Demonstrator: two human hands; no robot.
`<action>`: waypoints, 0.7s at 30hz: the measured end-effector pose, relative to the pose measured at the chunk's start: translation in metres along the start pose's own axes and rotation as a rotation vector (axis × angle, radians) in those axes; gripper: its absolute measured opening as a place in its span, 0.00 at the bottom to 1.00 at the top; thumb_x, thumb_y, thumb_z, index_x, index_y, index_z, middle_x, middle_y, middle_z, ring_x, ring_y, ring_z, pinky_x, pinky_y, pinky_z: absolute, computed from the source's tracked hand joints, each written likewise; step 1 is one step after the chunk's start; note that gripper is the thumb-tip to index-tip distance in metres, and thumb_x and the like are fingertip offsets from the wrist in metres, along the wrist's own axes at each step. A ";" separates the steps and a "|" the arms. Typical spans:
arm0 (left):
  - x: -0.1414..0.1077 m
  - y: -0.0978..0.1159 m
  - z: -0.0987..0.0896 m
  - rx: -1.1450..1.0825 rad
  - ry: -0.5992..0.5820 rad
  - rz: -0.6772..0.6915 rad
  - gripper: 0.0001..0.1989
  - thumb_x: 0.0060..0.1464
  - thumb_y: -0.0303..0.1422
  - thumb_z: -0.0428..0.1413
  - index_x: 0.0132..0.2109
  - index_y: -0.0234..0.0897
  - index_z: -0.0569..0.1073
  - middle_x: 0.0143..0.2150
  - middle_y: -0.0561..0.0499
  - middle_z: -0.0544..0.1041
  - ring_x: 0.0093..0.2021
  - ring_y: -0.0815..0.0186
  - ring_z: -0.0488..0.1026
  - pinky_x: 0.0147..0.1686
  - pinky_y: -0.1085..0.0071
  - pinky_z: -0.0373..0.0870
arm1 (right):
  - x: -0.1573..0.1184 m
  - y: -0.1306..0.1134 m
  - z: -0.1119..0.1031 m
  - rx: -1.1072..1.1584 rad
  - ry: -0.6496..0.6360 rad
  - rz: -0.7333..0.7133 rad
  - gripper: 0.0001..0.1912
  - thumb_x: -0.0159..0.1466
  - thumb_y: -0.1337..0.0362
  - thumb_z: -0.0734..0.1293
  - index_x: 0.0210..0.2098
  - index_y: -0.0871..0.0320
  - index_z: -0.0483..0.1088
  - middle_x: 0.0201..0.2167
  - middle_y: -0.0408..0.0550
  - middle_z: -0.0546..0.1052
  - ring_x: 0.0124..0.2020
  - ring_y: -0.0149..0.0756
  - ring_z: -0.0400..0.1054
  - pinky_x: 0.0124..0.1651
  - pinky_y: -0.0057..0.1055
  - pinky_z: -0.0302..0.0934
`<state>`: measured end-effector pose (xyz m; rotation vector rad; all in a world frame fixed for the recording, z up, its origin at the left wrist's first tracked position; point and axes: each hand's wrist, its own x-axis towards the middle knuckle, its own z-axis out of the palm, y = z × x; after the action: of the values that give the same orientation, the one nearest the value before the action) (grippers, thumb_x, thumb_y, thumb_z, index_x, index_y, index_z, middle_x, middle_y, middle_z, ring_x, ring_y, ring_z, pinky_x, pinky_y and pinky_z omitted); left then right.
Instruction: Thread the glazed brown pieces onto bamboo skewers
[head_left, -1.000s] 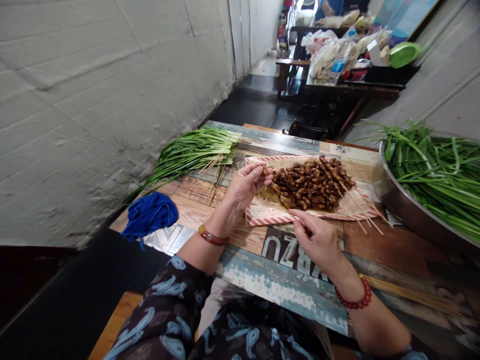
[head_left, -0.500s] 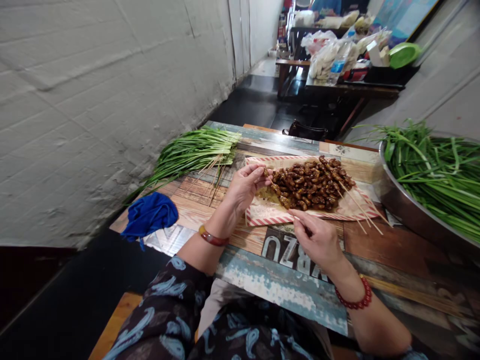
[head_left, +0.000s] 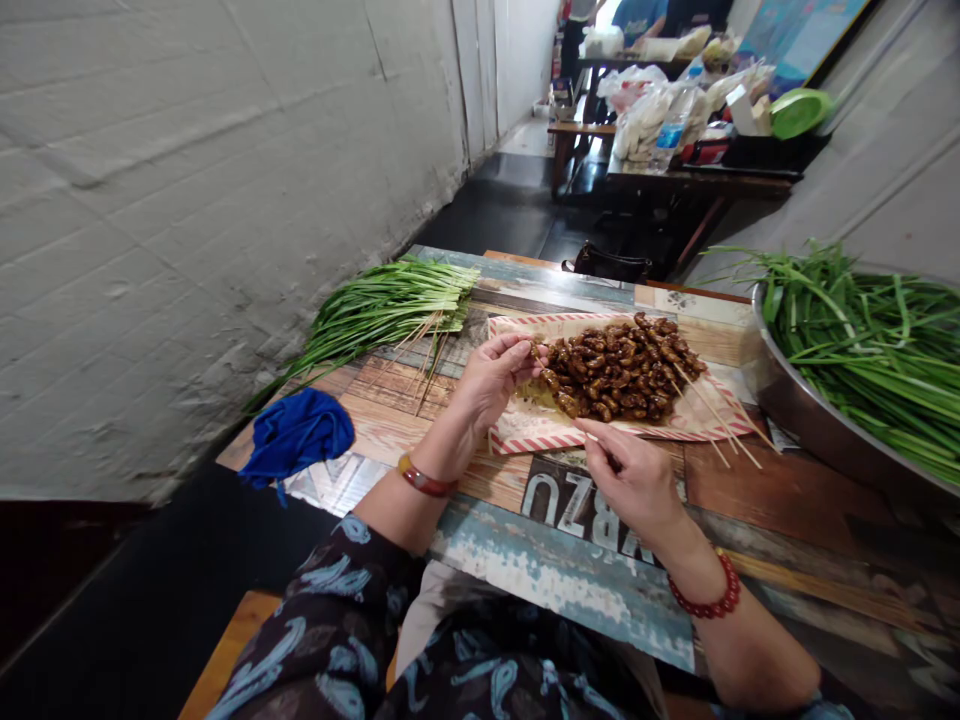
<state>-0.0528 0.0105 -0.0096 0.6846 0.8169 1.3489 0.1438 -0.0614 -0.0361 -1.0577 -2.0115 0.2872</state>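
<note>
My left hand [head_left: 491, 382] pinches a glazed brown morsel [head_left: 535, 351] at the near left end of a heap of similar sticky pieces [head_left: 619, 370]. The heap lies on a sheet of paper with a red-and-white striped border [head_left: 525, 432]. My right hand [head_left: 628, 482] rests just below the paper's edge, its fingers closed on a thin wooden skewer [head_left: 596, 442]. Several more skewers [head_left: 716, 415] poke from the heap's right side. Each wrist wears a red bead bracelet.
A wooden-patterned table [head_left: 480, 530] holds a bundle of chives [head_left: 382, 310], a blue cloth [head_left: 296, 438] and a steel basin of chives [head_left: 847, 370]. A white brick wall [head_left: 225, 200] runs along the left. A cluttered table [head_left: 697, 180] stands farther back.
My view has shifted very slightly. Both hands stay in nearly the same place at the paper, and the left hand still pinches the brown morsel.
</note>
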 end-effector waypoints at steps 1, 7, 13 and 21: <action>0.000 0.000 0.001 -0.002 0.006 -0.005 0.13 0.44 0.31 0.67 0.35 0.31 0.73 0.33 0.48 0.80 0.30 0.72 0.76 0.34 0.76 0.72 | 0.000 0.000 0.001 -0.002 0.007 0.003 0.14 0.65 0.70 0.60 0.45 0.58 0.76 0.39 0.50 0.82 0.38 0.37 0.78 0.43 0.31 0.73; -0.002 -0.001 0.003 -0.002 0.014 -0.010 0.13 0.43 0.31 0.67 0.36 0.32 0.73 0.33 0.48 0.80 0.30 0.72 0.75 0.34 0.76 0.70 | -0.002 0.001 0.006 -0.027 0.018 0.015 0.15 0.66 0.69 0.59 0.46 0.57 0.75 0.41 0.50 0.82 0.39 0.37 0.78 0.44 0.32 0.73; -0.002 -0.004 0.001 0.021 0.012 -0.011 0.14 0.42 0.32 0.67 0.37 0.32 0.75 0.35 0.47 0.81 0.32 0.69 0.76 0.36 0.73 0.71 | 0.000 -0.001 0.005 -0.025 0.034 -0.002 0.14 0.66 0.70 0.59 0.45 0.59 0.75 0.40 0.51 0.82 0.39 0.37 0.78 0.45 0.31 0.72; -0.001 -0.007 0.002 0.007 0.004 -0.028 0.14 0.42 0.31 0.68 0.37 0.32 0.75 0.33 0.48 0.80 0.30 0.72 0.74 0.32 0.76 0.68 | -0.001 -0.003 0.013 -0.013 0.052 0.047 0.15 0.66 0.69 0.58 0.45 0.57 0.75 0.40 0.50 0.82 0.38 0.37 0.78 0.44 0.32 0.73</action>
<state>-0.0469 0.0088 -0.0144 0.6745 0.8319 1.3233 0.1331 -0.0619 -0.0431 -1.1106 -1.9470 0.2684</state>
